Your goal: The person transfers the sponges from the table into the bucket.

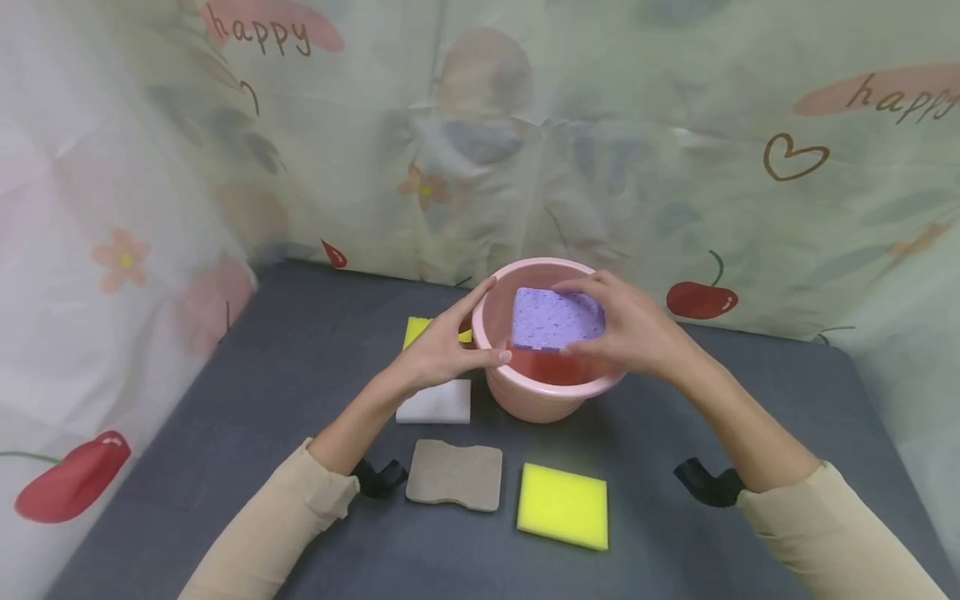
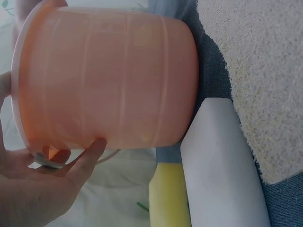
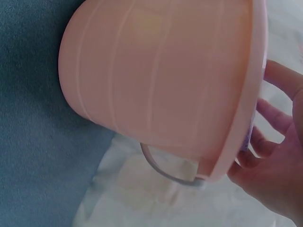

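A pink bucket (image 1: 536, 400) stands upright on the dark cloth, its wire handle (image 3: 165, 176) hanging at the side. My left hand (image 1: 438, 346) grips its rim on the left, the thumb at the rim and a finger against the outer wall (image 2: 118, 80). At the mouth of the bucket my right hand (image 1: 637, 325) holds a purple sponge (image 1: 555, 318) between thumb and fingers. Only a sliver of that sponge (image 3: 247, 139) shows past the rim in the right wrist view. Something reddish lies inside the bucket, too unclear to name.
Left of the bucket lie a yellow sponge (image 1: 415, 329), partly hidden by my left hand, and a white block (image 1: 435, 403). Nearer me are a grey-beige scouring pad (image 1: 454, 477) with notched sides and a flat yellow sponge (image 1: 562, 507). A patterned curtain (image 1: 360, 167) hangs behind.
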The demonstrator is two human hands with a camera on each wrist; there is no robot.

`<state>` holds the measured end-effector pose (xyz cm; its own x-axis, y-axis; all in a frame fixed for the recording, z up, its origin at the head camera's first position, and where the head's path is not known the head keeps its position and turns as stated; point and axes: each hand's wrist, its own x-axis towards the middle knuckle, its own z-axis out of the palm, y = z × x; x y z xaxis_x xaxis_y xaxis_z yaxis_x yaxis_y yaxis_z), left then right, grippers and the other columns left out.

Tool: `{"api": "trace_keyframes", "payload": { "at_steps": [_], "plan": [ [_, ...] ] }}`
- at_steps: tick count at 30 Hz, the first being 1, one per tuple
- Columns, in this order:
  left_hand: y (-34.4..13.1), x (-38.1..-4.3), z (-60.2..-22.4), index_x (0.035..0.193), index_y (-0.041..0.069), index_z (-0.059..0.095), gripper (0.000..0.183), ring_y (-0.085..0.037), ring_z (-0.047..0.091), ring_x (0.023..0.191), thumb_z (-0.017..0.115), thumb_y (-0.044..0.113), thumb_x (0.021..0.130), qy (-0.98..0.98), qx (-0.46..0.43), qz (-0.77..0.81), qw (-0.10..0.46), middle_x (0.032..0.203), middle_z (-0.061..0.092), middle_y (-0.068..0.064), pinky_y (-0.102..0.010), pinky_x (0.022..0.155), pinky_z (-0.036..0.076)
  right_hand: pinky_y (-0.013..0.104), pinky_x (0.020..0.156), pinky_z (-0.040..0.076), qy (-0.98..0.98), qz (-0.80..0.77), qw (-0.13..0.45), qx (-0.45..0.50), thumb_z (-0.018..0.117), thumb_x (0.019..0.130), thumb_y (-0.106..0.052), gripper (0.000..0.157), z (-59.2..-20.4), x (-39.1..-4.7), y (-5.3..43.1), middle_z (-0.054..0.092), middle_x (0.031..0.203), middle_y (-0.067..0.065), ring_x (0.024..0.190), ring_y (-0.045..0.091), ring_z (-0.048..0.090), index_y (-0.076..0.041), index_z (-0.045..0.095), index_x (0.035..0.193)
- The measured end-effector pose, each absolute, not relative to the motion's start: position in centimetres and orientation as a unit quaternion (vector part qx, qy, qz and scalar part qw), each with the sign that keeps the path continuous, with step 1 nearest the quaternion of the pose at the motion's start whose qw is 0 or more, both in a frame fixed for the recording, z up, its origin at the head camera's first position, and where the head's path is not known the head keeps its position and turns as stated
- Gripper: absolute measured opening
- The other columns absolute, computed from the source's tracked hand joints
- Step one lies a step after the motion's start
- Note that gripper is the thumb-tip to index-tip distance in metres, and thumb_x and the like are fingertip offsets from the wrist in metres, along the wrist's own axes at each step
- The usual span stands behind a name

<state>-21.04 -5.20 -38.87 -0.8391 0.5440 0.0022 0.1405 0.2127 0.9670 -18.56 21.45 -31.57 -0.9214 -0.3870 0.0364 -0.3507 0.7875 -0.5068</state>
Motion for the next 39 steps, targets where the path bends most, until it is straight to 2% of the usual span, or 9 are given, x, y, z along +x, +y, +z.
{"api": "trace_keyframes", "payload": {
  "at_steps": [5,14,24,39],
  "plan": [
    [-5.1,-21.0,-38.8,0.159,0.035,0.018,0.102,-0.019,0.045,0.133,0.083,0.027,0.081,0.763,0.225,0.581,0.173,0.157,0.031,0.005,-0.039,0.099,0.049,0.055,0.095,0.049,0.944,-0.259,0.041,-0.201,0.089,0.070,-0.021,0.073,-32.3,-18.9,20.9,0.052,0.136,0.015,0.123,0.034,0.049,-0.013,0.060,0.136],
    [-5.1,-21.0,-38.7,0.159,0.034,0.018,0.102,-0.018,0.045,0.133,0.083,0.026,0.081,0.767,0.225,0.577,0.170,0.158,0.030,0.006,-0.038,0.099,0.049,0.047,0.097,0.048,0.941,-0.245,0.051,-0.229,0.091,0.067,-0.017,0.068,-33.2,-19.5,20.0,0.060,0.124,0.013,0.115,0.029,0.053,-0.005,0.062,0.127],
    [-5.0,-21.3,-38.5,0.159,0.032,0.017,0.101,-0.017,0.045,0.133,0.082,0.024,0.083,0.764,0.236,0.578,0.163,0.158,0.029,0.006,-0.037,0.099,0.049,0.044,0.096,0.048,0.951,-0.194,0.097,-0.222,0.090,0.066,-0.019,0.066,-33.2,-19.9,19.2,0.062,0.118,0.011,0.109,0.027,0.056,-0.008,0.060,0.124],
    [-5.1,-20.8,-38.9,0.160,0.031,0.017,0.100,-0.017,0.043,0.135,0.081,0.024,0.084,0.764,0.233,0.579,0.165,0.158,0.028,0.006,-0.039,0.100,0.048,0.036,0.086,0.046,0.945,-0.177,0.167,-0.218,0.090,0.067,-0.021,0.062,-34.3,-20.6,18.4,0.059,0.107,0.006,0.096,0.022,0.055,-0.008,0.057,0.118]
  ]
}}
